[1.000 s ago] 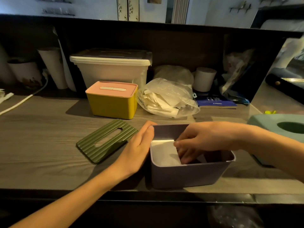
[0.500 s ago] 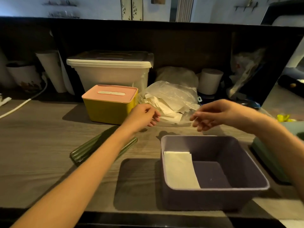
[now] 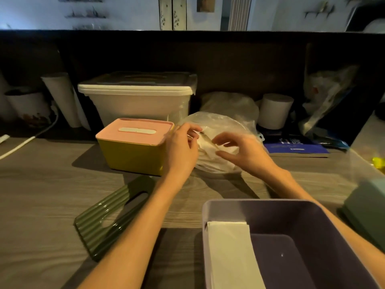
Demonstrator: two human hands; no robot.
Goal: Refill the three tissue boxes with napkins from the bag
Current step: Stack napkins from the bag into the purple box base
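A clear plastic bag (image 3: 224, 124) of white napkins lies at the back of the counter. My left hand (image 3: 181, 149) is at the bag's left edge, its curled fingers pinching the plastic at the mouth. Just to the right, my right hand (image 3: 244, 152) reaches over the napkins at the opening with fingers spread, holding nothing. The open purple box (image 3: 291, 206) stands near me with a white napkin stack (image 3: 229, 253) along its left side. Its green ribbed lid (image 3: 108, 222) lies to the left. A yellow box with a pink lid (image 3: 133, 153) stands closed beside the bag. A teal box (image 3: 367, 207) shows at the right edge.
A large white lidded bin (image 3: 137, 101) stands behind the yellow box. A paper roll (image 3: 275, 111), a blue booklet (image 3: 295, 148) and another plastic bag (image 3: 325, 94) sit at the back right. A white cable (image 3: 25, 140) runs along the left.
Both hands left the purple box and moved back to the napkin bag. The left hand now pinches the bag's edge. The view has dipped closer to the counter.
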